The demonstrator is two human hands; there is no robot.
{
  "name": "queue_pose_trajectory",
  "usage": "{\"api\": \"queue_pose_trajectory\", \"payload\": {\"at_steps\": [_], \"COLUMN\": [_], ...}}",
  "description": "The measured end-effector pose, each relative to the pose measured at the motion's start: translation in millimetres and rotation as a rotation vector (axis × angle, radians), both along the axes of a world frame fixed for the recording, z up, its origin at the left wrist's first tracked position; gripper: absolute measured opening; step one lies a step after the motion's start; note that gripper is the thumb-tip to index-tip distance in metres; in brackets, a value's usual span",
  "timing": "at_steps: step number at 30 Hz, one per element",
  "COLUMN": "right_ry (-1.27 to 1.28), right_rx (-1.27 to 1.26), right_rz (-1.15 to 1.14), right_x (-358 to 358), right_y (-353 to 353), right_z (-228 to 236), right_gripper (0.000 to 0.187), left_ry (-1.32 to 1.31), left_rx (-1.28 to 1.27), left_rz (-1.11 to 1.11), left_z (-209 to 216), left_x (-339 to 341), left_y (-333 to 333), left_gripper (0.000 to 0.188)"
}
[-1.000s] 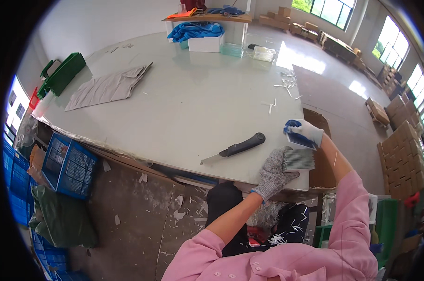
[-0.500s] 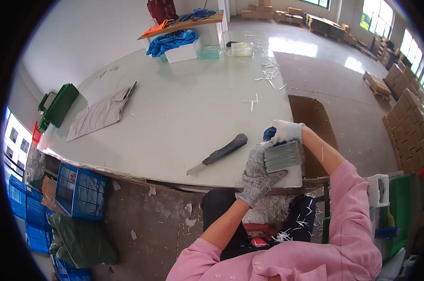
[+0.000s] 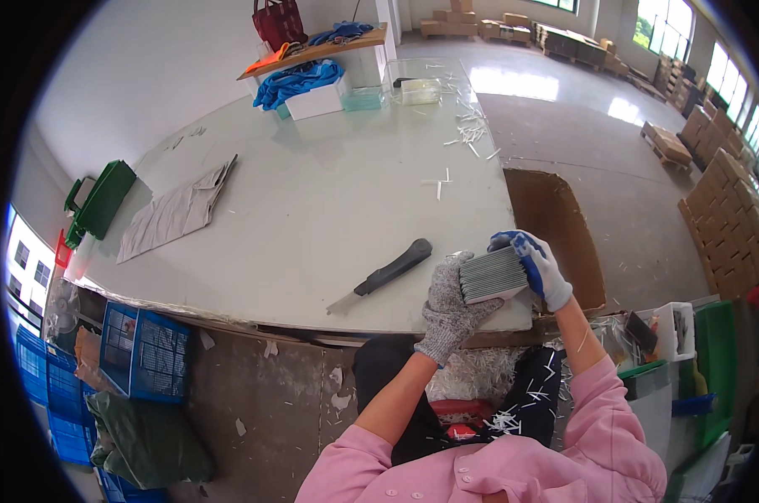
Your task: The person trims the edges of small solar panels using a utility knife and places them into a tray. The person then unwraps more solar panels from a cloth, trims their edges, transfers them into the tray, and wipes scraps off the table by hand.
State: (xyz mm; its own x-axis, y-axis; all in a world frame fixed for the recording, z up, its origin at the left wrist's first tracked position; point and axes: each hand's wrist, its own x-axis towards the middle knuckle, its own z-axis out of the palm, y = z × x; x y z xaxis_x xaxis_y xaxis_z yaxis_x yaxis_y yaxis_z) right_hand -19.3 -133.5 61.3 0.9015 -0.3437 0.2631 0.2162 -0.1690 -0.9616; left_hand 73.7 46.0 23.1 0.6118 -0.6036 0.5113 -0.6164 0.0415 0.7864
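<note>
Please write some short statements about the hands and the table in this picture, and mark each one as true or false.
1. The left hand and right hand both touch the stack. True.
2. The knife lies on the table. True.
3. The knife is to the right of the stack. False: it is to the left.
4. The right hand wears an all-grey glove. False: this glove is white and blue.

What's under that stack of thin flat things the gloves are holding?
Pale tabletop shows beside the stack, and the left hand has its thumb at the near edge. Whatever lies directly beneath is covered, so I can't tell if the stack touches the tabletop.
</note>
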Motion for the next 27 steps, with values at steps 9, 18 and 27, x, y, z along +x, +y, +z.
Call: {"api": "queue_pose_trajectory", "payload": {"at_steps": [9, 18, 27], "right_ry": [-0.095, -0.070, 0.351], "right_rx": [0.660, 0.214, -1.230], "right_rz": [0.156, 0.183, 0.089], "right_x": [1.8, -8.5, -3.3], "right_y": [5.7, 8.9, 36.1], "right_z": [-11.0, -4.5, 62.6], "right_gripper": [0.054, 0.064, 0.097], "left_ry": [0.032, 0.106, 0.167], "left_rx": [0.000, 0.113, 0.025], "left_rz": [-0.017, -0.036, -0.005], "left_z": [-4.7, 5.8, -35.3], "left_x": [-3.0, -8.5, 16.2], "left_y": [-1.1, -0.9, -2.5], "left_gripper": [0.090, 0.082, 0.079]}}
